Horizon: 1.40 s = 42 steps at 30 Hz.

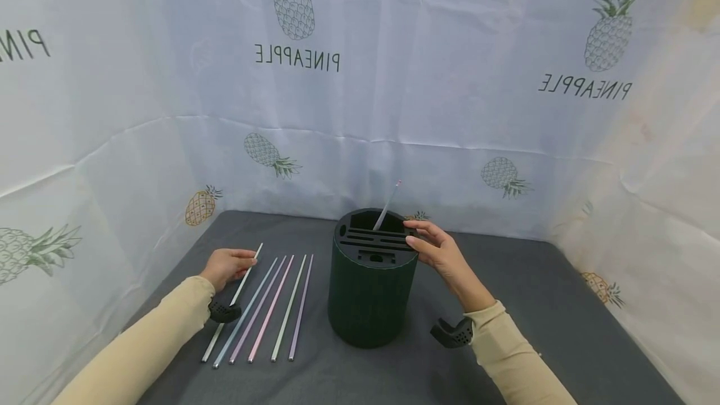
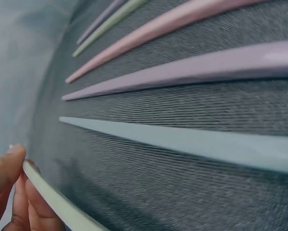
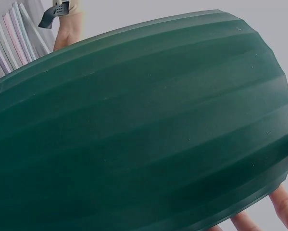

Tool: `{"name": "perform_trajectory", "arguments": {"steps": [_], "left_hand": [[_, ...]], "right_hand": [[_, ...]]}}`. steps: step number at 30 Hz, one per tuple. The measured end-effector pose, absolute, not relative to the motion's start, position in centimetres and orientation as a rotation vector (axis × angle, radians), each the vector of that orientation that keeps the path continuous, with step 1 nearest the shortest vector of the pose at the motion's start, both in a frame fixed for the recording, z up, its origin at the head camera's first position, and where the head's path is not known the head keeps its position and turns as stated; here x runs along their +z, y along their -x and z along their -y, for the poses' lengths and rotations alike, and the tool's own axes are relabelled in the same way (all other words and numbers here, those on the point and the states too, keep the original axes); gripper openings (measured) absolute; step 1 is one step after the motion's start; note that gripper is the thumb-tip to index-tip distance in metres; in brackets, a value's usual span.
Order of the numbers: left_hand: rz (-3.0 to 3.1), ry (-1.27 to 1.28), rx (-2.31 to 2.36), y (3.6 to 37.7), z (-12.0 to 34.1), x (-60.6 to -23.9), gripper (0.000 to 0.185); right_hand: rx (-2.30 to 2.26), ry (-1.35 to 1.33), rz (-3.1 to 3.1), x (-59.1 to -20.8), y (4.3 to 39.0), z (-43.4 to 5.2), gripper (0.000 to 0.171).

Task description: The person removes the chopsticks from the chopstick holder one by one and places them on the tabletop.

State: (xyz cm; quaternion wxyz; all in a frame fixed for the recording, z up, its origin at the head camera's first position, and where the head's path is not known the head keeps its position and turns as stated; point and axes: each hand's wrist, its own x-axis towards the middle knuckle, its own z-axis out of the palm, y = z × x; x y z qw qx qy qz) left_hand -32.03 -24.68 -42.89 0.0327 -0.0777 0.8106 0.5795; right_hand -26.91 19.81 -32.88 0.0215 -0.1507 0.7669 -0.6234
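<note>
Pale chopstick [image 2: 58, 203] pinched, mirrored "PINEAPPLE" lettering [image 1: 297, 58]

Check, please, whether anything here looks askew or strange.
The PINEAPPLE lettering on the backdrop cloth reads backwards, mirror-like. One stick leans in the green holder rather than standing upright. Nothing looks spilled.

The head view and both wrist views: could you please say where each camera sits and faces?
Head: on the person's head, facing forward and down at the green holder and sticks; the left hand, right hand and sleeves show.
Left wrist: on that wrist, facing the sticks; left fingers pinching the pale stick show.
Right wrist: on that wrist, facing the holder's side; right fingers and the left forearm show.
Head and left wrist share the pinched pale stick.
</note>
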Motion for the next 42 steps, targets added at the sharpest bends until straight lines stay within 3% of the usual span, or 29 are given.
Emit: {"name": "perform_trajectory", "arguments": {"steps": [42], "left_hand": [[-2.676, 0.258, 1.562, 32.6, 23.3, -44.7, 0.026]], "right_hand": [[-1.939, 0.436, -2.364, -32.8, 26.9, -19.8, 0.047]]}}
